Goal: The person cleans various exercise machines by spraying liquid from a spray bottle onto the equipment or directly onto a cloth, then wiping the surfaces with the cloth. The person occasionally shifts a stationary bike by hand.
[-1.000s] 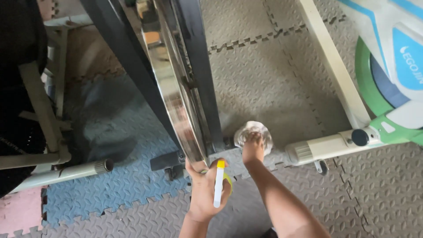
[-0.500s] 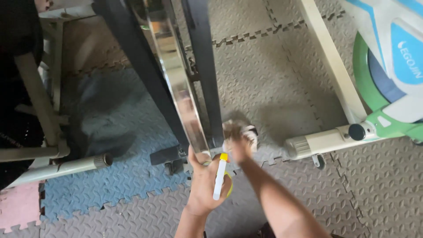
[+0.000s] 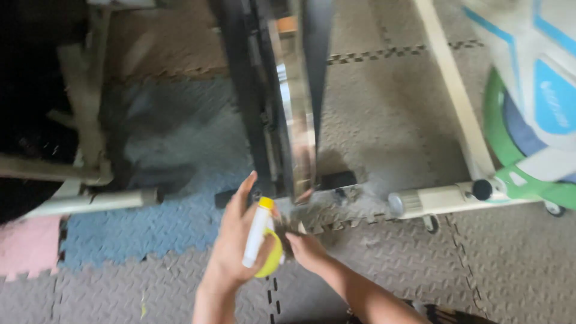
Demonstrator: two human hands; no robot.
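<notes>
Place: a home gym or exercise room.
Floor: interlocking foam mats [image 3: 384, 120] in grey, with a blue tile [image 3: 150, 222] and a pink tile [image 3: 27, 246].
Equipment: an exercise bike's chrome flywheel [image 3: 294, 114] in a black frame; a white-framed machine [image 3: 456, 195] with green trim just beside it.

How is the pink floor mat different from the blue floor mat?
The pink mat shows only as a small corner at the left edge, while the blue mat shows a much wider patch. The pink mat has nothing standing on it in view; the blue mat lies under a cream metal bar. The left hand, holding a yellow and white bottle, is nearer the blue mat. Both are textured with puzzle-shaped edges.
</notes>
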